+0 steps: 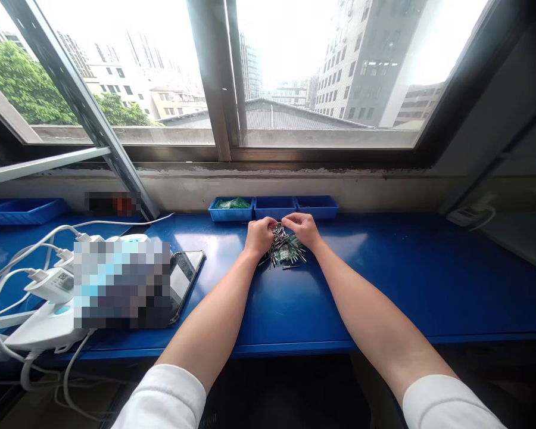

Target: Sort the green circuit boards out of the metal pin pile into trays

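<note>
My left hand (259,236) is closed, its fingers pinched together at the far side of a loose heap of thin, dark and silvery rods (277,241). Facing it, my right hand (302,229) is pinched as well, with thumb and forefinger almost meeting the left fingertips. Whatever lies between the fingers is too small to make out. Green pieces (287,254), seemingly in clear plastic, are mixed in with the rods under my hands. One single rod (290,267) lies apart at the heap's near side.
Three blue bins stand against the wall: the left bin (212,213) holds green pieces, beside a middle bin (274,212) and a right bin (326,211). Leftward are a phone (188,277), a white power strip (40,328) with cables, and a metal shelf post (131,179). The blue tabletop (295,322) reaches the window wall.
</note>
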`<state>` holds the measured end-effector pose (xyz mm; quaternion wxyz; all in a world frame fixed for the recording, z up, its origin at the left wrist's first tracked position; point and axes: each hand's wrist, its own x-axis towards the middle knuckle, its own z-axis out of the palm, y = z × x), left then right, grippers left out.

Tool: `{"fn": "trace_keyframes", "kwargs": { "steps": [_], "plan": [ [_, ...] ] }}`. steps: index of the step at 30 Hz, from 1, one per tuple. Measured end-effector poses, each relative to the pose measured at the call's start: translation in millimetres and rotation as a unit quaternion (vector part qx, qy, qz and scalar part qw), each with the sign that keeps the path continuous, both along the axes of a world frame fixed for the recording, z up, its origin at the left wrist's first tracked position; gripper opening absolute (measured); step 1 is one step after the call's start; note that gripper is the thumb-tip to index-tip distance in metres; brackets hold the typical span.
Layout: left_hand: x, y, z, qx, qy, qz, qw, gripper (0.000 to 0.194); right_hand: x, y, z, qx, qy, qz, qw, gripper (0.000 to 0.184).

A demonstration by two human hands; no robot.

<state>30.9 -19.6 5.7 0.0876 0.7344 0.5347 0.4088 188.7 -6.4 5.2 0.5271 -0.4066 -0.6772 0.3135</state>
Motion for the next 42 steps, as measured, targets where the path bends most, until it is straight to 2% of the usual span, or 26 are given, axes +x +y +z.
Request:
{"fn": "trace_keyframes", "kwargs": {
  "steps": [5, 10, 12, 14, 16, 20, 24, 28, 36, 40, 42],
  "plan": [
    [-1, 2, -2.7, -0.012, -0.013, 0.001, 1.0, 0.023, 3, -3, 4.3, -0.047, 0.024, 0.009, 0.999, 0.027],
    [-1, 3, -4.0, -0.012, 0.004, 0.0, 1.0, 0.026, 4, -3, 5.3, -0.046, 0.051, 0.033, 0.997, 0.026],
    [-1, 2, -3.5, 0.004, 0.015, 0.021, 1.0, 0.029, 6, -1, 4.1, -0.046, 0.056, 0.024, 0.997, 0.027],
    [-1, 1, -2.5, 0.011, 0.027, 0.07, 0.997, 0.038, 8, 2, 2.5, -0.036, 0.044, -0.013, 0.998, 0.028],
    [-2, 1, -1.7, -0.007, 0.042, 0.126, 0.991, 0.045, 11, 5, 0.7, -0.008, -0.002, -0.087, 0.996, 0.031],
    [-4, 2, -2.7, -0.077, 0.083, 0.174, 0.978, 0.046, 16, 11, -3.6, 0.028, -0.177, -0.225, 0.958, 0.045],
    [-4, 5, -6.6, -0.102, 0.124, 0.154, 0.975, 0.041, 18, 14, -7.5, -0.007, -0.31, -0.269, 0.912, 0.062],
    [-3, 6, -9.1, -0.107, 0.153, 0.132, 0.973, 0.038, 20, 16, -8.2, -0.043, -0.36, -0.284, 0.888, 0.07],
    [-4, 4, -10.5, -0.103, 0.178, 0.116, 0.972, 0.041, 22, 20, -13.4, -0.041, -0.364, -0.277, 0.888, 0.072],
    [-4, 3, -10.7, -0.088, 0.174, 0.106, 0.975, 0.038, 16, 16, -14.0, 0.012, -0.341, -0.284, 0.896, 0.065],
    [-4, 3, -10.2, -0.084, 0.171, 0.104, 0.976, 0.037, 11, 12, -11.8, 0.049, -0.324, -0.282, 0.902, 0.053]
  ]
}}
